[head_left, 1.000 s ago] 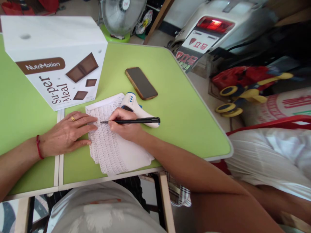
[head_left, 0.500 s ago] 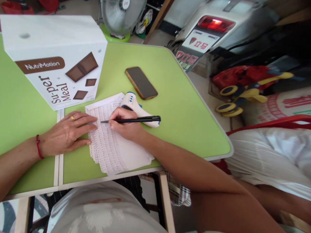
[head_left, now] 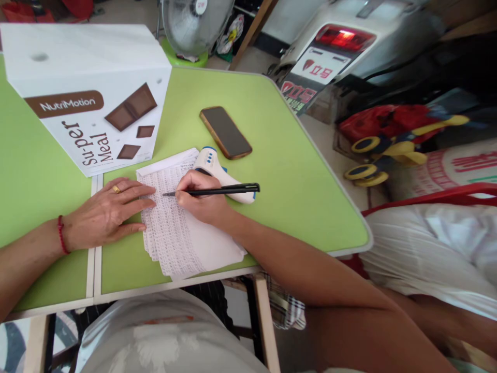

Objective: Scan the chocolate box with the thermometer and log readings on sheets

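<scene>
A black pen (head_left: 217, 190) is pinched in my right hand (head_left: 202, 196), its tip at the upper part of a paper pad (head_left: 174, 233). Rows of small handwriting cover the left side of the pad, and the lower right is blank. My left hand (head_left: 108, 210) lies flat with fingers apart, fingertips on the pad's left edge. Just beyond my right hand lies a white and blue handheld thermometer (head_left: 209, 161), partly hidden by that hand and the pen. A phone (head_left: 226, 132) in a brown case rests farther back, its screen dark.
A tall white box (head_left: 89, 103) stands at the back left of the green table (head_left: 295, 197). Behind the table are a fan (head_left: 194, 26) and a white scooter (head_left: 330, 52). At the right, a person in white clothing (head_left: 427, 248) sits on a red chair (head_left: 442, 199).
My right hand and the pen have shifted slightly to the right over the pad. My left hand, the pad and the other things on the table stay where they were.
</scene>
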`<state>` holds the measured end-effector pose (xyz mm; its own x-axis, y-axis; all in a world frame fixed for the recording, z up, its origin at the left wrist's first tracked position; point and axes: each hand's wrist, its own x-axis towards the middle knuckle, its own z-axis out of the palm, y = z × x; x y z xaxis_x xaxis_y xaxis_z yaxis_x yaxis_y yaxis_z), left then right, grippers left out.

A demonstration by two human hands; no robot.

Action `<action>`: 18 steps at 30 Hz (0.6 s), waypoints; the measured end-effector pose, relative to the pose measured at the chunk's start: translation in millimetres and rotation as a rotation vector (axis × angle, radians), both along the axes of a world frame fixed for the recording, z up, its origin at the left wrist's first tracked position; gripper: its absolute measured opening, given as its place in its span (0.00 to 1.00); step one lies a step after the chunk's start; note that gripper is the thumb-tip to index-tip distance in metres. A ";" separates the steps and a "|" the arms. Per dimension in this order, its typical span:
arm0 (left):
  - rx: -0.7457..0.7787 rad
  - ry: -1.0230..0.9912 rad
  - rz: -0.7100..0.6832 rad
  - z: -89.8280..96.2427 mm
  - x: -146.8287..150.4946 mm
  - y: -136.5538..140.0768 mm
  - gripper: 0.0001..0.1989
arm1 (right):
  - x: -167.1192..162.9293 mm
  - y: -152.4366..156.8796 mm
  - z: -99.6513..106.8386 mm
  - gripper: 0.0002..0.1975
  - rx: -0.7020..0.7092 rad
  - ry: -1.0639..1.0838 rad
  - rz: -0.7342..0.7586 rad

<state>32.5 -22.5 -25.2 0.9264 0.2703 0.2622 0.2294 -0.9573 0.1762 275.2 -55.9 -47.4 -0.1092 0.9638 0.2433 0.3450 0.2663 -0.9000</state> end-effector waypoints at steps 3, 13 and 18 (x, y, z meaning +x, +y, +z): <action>0.001 -0.006 0.002 -0.5 -0.2 -0.1 0.21 | 0.0 -0.3 -0.5 0.05 0.010 -0.015 -0.014; -0.029 0.019 0.018 0.7 -0.3 -0.2 0.22 | 1.5 -0.7 1.0 0.05 0.016 0.007 0.001; -0.040 0.015 0.021 0.7 -0.1 0.0 0.22 | 0.1 0.3 1.9 0.05 0.000 -0.023 -0.056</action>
<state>32.5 -22.5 -24.4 0.9242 0.2994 0.2372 0.2519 -0.9445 0.2107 275.3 -55.6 -45.5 -0.0610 0.9684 0.2417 0.3796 0.2465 -0.8917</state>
